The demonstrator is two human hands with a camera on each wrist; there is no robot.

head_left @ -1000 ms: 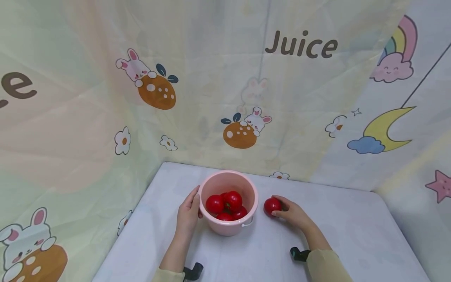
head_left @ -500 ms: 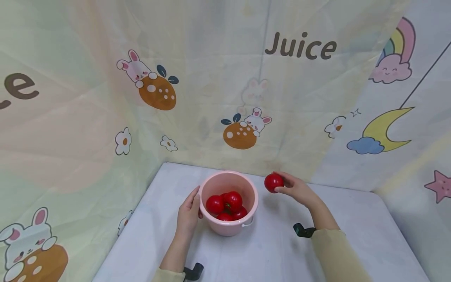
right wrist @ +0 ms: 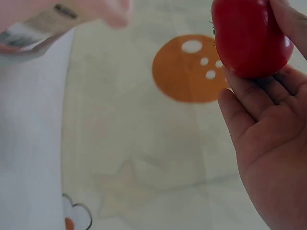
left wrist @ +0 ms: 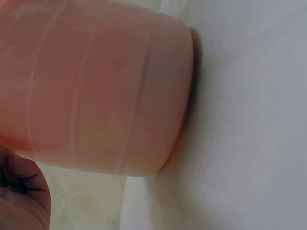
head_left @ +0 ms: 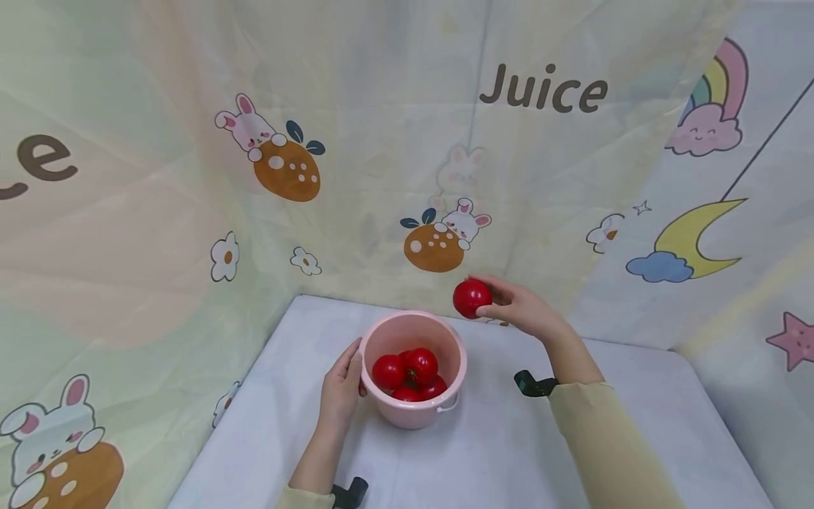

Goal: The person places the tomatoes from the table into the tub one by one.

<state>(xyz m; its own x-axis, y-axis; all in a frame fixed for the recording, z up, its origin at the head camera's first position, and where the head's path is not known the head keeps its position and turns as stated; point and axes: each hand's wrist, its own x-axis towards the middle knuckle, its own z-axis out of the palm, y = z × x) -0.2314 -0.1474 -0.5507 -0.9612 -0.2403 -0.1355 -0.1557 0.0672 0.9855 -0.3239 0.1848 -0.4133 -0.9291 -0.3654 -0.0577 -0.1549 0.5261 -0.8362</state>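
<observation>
A pink bucket (head_left: pixel 412 418) stands upright on the white table, several red tomatoes (head_left: pixel 421 365) piled inside. My left hand (head_left: pixel 340 392) grips its left side near the rim. In the left wrist view the bucket's ribbed wall (left wrist: pixel 105 91) fills the upper left, and part of the hand (left wrist: pixel 24 196) shows at the lower left corner. My right hand (head_left: pixel 524 311) holds another tomato (head_left: pixel 469 298) in the air, behind and to the right of the bucket's rim. Up close in the right wrist view, that tomato (right wrist: pixel 249 38) sits between thumb and fingers.
The bucket's white handle (head_left: pixel 448 406) hangs down at its front right. A printed cloth backdrop (head_left: pixel 356 177) rises behind the white table (head_left: pixel 458 466) and along its sides. Black wrist mounts (head_left: pixel 350 493) stick out inward from both sleeves.
My right hand has lifted the tomato from the table right of the bucket, raising it away from me and then leftward toward the rim. The left hand and bucket have stayed put.
</observation>
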